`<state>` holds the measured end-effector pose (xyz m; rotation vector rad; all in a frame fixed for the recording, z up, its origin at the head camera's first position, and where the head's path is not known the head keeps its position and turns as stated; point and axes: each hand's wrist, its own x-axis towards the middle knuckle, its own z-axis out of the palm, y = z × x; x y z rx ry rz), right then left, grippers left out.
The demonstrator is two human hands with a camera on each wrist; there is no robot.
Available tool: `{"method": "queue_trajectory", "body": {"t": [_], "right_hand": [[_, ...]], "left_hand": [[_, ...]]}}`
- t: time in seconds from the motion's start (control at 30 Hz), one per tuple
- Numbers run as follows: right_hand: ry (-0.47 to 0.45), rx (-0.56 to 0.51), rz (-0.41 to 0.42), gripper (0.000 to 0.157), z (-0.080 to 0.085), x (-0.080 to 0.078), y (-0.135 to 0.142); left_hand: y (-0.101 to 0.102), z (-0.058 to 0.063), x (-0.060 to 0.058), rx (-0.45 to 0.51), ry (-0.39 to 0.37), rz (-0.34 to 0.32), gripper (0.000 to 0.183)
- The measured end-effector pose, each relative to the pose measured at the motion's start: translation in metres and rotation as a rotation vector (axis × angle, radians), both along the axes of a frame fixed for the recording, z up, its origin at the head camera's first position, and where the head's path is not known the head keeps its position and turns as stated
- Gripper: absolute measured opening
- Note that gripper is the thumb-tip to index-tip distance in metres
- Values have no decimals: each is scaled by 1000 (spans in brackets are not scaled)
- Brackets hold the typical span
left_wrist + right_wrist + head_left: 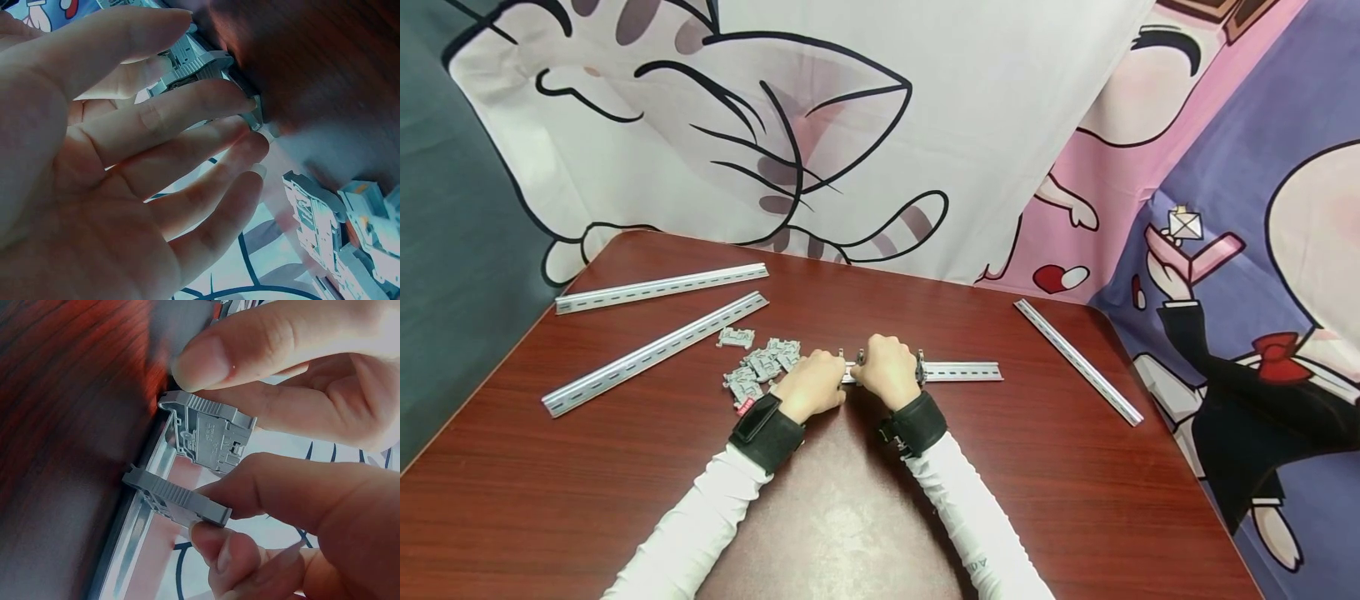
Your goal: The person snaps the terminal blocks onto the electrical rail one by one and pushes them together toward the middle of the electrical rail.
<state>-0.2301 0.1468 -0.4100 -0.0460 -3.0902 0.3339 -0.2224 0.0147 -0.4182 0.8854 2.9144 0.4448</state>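
My left hand (pixel 814 385) is at the left part of a short slotted metal DIN rail (pixel 966 372), its thumb and index finger around a grey terminal block (pixel 192 70). Its other fingers stretch out beside it. Just to the right, my right hand (pixel 889 371) pinches a second grey terminal block (pixel 181 497) at the rail between thumb and fingers. The two blocks stand side by side with a small gap in the right wrist view, where the left thumb (pixel 203 365) lies against the farther one (pixel 209 434). Another block (pixel 921 367) is on the rail right of my right hand.
Loose grey terminal blocks (pixel 763 362) lie in a pile left of my left hand, with a small red piece (pixel 745 406) by it. Two longer rails (pixel 662 287) (pixel 655 354) lie at the left, another rail (pixel 1078 362) at the right. A printed cloth (pixel 985 125) hangs behind the table (pixel 1075 500).
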Motion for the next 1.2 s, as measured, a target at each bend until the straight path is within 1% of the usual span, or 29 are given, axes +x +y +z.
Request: {"method": "queue_trajectory", "body": {"t": [0.37,0.6,0.8,0.97,1.2], "right_hand": [[-22,9,-10,32,1,-1,2],[-19,16,-14,31,2,-2,5],[-28,31,-19,33,3,-2,6],[-45,23,-39,31,3,-2,9],[-31,13,-39,33,3,-3,12]], "left_hand": [[-2,1,-1,14,-11,-1,13],[-2,2,-2,21,-22,0,13],[-2,1,-3,10,-30,4,13],[-2,0,-2,7,-25,5,13],[-2,0,-2,11,-8,6,13]]}}
